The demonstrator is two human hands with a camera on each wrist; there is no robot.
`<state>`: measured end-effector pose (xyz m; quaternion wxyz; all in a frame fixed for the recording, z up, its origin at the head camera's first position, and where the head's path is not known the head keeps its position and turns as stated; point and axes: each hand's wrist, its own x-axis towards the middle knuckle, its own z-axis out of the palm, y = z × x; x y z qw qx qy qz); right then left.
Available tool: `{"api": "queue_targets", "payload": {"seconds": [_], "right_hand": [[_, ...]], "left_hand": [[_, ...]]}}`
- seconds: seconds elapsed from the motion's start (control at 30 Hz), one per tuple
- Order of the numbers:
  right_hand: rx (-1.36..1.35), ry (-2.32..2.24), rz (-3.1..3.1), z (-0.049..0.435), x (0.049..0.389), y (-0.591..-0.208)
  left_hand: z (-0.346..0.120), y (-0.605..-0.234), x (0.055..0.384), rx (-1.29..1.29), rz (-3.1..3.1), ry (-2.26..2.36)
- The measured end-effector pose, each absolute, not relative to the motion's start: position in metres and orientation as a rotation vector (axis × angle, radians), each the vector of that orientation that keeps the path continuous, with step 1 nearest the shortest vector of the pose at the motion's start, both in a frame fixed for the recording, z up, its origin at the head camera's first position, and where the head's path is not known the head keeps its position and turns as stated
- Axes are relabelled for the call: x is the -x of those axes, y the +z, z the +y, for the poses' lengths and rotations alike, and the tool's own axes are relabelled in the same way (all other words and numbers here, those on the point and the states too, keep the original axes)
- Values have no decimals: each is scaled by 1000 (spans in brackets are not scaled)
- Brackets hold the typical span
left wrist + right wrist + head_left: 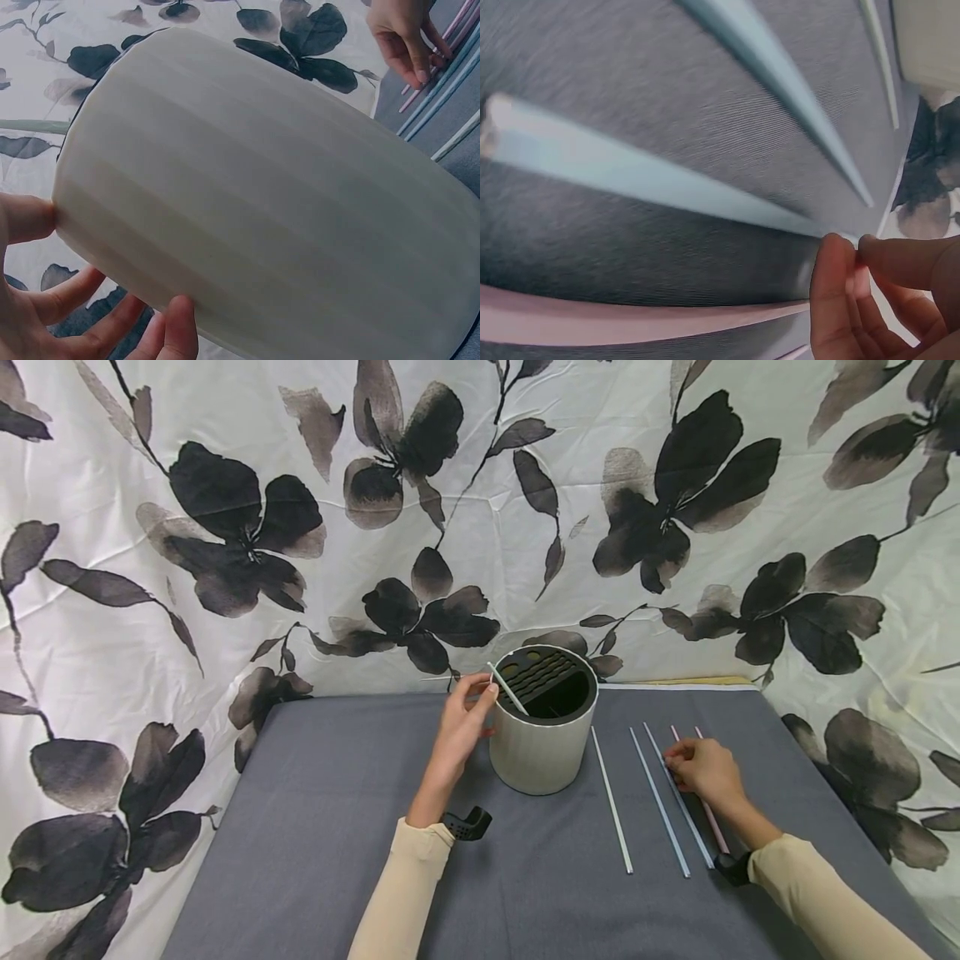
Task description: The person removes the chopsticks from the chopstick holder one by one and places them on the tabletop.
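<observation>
A round cream holder with a black slotted top stands at the table's far side. My left hand grips its left side, thumb by the rim and fingers curved against the wall. A pale green stick leans in the holder's top, its upper end close to those fingers. My right hand pinches a light blue stick toward its far end with thumb and fingertips. Beside it lie another blue stick, a pale whitish stick and a pink stick.
A second pink stick shows mostly hidden behind the right hand. Grey cloth covers the table. Right behind the holder hangs a white curtain with dark flowers. A thin yellowish edge runs along the table's back.
</observation>
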<state>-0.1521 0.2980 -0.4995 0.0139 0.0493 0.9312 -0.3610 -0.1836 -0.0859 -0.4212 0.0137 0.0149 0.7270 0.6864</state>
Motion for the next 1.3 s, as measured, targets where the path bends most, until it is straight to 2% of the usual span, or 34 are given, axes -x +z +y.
{"api": "queue_targets", "payload": {"seconds": [0.37, 1.07, 1.3], "right_hand": [[19, -1041, 3106, 270, 157, -469], [423, -1624, 3091, 196, 149, -389], [761, -1677, 3063, 169, 149, -374]], "left_hand": [[-88, -419, 184, -41, 2270, 2139], [-90, -420, 179, -45, 2241, 2128], [-89, -420, 177, -53, 2246, 2134]]}}
